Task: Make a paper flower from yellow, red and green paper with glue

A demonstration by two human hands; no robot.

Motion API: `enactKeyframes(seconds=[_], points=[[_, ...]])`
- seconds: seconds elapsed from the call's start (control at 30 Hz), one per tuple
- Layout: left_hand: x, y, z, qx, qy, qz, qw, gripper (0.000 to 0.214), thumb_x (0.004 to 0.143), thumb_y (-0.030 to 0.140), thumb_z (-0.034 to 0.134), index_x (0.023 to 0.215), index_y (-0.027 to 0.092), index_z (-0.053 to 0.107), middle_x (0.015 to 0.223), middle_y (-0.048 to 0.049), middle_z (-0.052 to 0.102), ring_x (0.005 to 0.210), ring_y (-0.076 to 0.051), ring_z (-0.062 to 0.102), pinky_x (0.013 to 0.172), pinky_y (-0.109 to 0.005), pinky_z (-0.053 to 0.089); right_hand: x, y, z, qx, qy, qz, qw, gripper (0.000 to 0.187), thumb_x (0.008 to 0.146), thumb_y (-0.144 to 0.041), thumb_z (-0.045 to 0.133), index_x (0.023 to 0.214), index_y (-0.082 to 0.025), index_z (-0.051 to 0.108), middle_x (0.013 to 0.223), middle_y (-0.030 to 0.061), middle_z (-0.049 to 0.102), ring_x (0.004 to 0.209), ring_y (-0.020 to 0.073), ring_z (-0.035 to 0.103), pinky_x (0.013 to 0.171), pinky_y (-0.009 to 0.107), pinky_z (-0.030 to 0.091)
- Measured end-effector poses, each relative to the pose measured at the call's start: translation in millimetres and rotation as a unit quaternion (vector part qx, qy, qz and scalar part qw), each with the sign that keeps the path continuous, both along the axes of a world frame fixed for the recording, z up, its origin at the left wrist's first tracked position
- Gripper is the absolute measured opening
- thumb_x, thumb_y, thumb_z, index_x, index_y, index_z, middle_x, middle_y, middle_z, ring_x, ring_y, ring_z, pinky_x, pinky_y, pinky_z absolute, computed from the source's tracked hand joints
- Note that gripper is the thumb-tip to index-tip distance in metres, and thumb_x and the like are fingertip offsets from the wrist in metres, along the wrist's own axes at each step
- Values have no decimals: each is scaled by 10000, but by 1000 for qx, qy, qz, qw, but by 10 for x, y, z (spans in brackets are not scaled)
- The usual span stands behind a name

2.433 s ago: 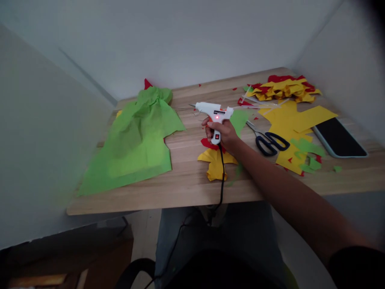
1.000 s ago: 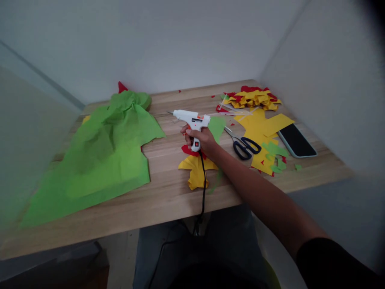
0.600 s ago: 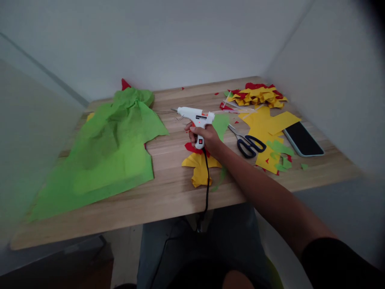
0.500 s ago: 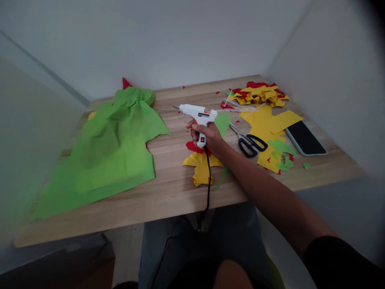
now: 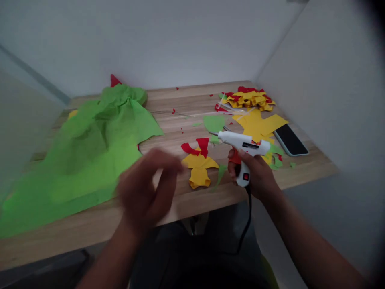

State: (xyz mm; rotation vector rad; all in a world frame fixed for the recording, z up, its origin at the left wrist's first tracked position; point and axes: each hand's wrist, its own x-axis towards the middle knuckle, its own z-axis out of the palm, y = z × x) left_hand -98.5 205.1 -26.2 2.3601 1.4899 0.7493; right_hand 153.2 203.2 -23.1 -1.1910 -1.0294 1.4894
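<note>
Head view, only one avail.: gripping glue gun (image 5: 231, 139) in R hand (image 5: 259, 174), w/ fingers clenched round its handle (image 5: 243, 172), just R of yellow cutout (image 5: 199, 179), w/ nozzle (image 5: 214, 133) aimed L across the area beyond the cutout. Holding L hand (image 5: 147, 184) up just L of the cutout, w/ fingers curled and thumb nr. index; badly blurred, so can't tell if pinching anything. Btw. both hands, have the cutout lying on table (image 5: 168, 96), w/ red strips (image 5: 202, 145) at its far edge, overlapping or just touching, can't tell which. Well L of the cutout, have big green sheet (image 5: 90, 160) spread out; beyond it to the R, yellow/red pile (image 5: 252, 98), glue sticks (image 5: 240, 112) & phone (image 5: 290, 140). Re: step, looks like getting set to glue small pcs. For next move, would need to steady the cutout w/ L fingertips, dip nozzle to where red meets yellow, keep skin off the tip (poss. hot), and mind cord (image 5: 248, 218) hanging R of the cutout.
</note>
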Motion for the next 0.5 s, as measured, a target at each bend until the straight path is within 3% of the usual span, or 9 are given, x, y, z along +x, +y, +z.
enactKeyframes(seconds=[0.07,0.17,0.23,0.4,0.5], points=[[30,401,-127,11,-21,-8,1000,288,989,240,478,1210,314,647,1088,-42,690,984,-211,659,869,-441,556,36,-62,-6,-32,-52,-1,998,391,839,-573,624,913,-188,618,576,-27,615,414,110,524,397,218,378],[3,708,-283,-2,34,-142,989,267,932,290,594,1181,247,679,1159,-74,679,1054,-230,629,929,-426,514,14,-81,18,-50,-159,-3,986,428,832,-592,602,893,-170,637,542,-29,575,425,115,513,417,227,366],[-36,725,-349,-14,87,-176,980,305,898,350,654,1189,264,684,1245,-78,650,1143,-268,590,986,-472,469,-19,-64,41,-37,-229,7,973,416,821,-579,597,850,-166,642,519,-30,548,433,121,496,430,239,361],[-62,609,-393,-27,79,-157,984,242,879,376,674,1044,199,686,1243,-84,646,1187,-282,551,1019,-452,450,-73,15,45,32,-350,43,935,324,817,-506,622,765,-186,630,620,2,599,543,144,532,496,257,389],[-43,621,-406,-32,77,-145,986,249,874,388,673,1008,179,662,1197,-92,650,1154,-283,551,1004,-443,462,-90,26,13,12,-379,75,922,354,852,-527,607,749,-188,622,590,-8,578,528,140,522,491,259,372]])
